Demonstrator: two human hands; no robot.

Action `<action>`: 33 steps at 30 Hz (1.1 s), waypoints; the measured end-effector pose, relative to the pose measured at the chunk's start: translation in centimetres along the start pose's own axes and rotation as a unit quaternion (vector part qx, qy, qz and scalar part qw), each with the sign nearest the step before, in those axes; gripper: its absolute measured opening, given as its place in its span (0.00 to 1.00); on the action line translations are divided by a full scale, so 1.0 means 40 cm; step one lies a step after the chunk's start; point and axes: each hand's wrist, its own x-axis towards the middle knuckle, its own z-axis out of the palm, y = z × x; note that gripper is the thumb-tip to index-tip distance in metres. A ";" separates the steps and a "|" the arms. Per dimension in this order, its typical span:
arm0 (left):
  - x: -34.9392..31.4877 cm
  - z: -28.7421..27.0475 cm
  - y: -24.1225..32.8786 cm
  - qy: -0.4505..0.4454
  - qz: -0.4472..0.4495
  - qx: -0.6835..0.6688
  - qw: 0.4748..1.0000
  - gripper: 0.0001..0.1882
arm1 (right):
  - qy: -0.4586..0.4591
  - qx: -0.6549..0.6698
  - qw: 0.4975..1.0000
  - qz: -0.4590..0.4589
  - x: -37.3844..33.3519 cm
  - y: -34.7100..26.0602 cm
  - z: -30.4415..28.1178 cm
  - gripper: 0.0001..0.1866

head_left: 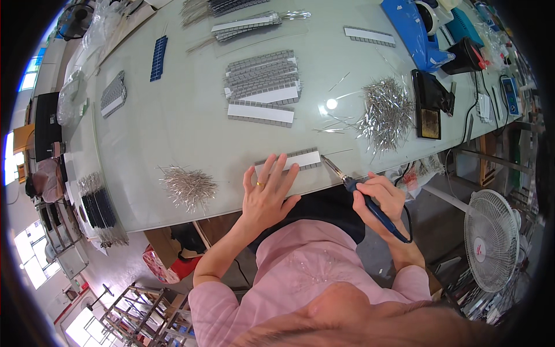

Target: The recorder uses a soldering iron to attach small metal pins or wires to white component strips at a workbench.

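A narrow strip (304,159) with a white face and grey segmented edges lies near the front edge of the table. My left hand (267,195) rests on its left part, fingers stretched out and spread, a ring on one finger. In my right hand (378,202) is a soldering iron (350,183) with a dark blue handle, held like a pen. Its metal tip points at the right end of the strip; whether they touch I cannot tell. A thin wire (341,152) extends rightward from that end.
Similar strips (263,78) are stacked farther back. Loose metal leads form a large pile (386,113) at right and a smaller pile (188,186) at left. A soldering stand (429,122) and a blue tape dispenser (413,34) stand right. A white fan (491,240) is beside the table.
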 end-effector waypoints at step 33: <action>-0.144 -0.006 -0.090 0.155 -0.122 0.030 0.980 0.29 | -0.087 0.059 0.991 -0.085 0.083 -0.119 0.183 0.11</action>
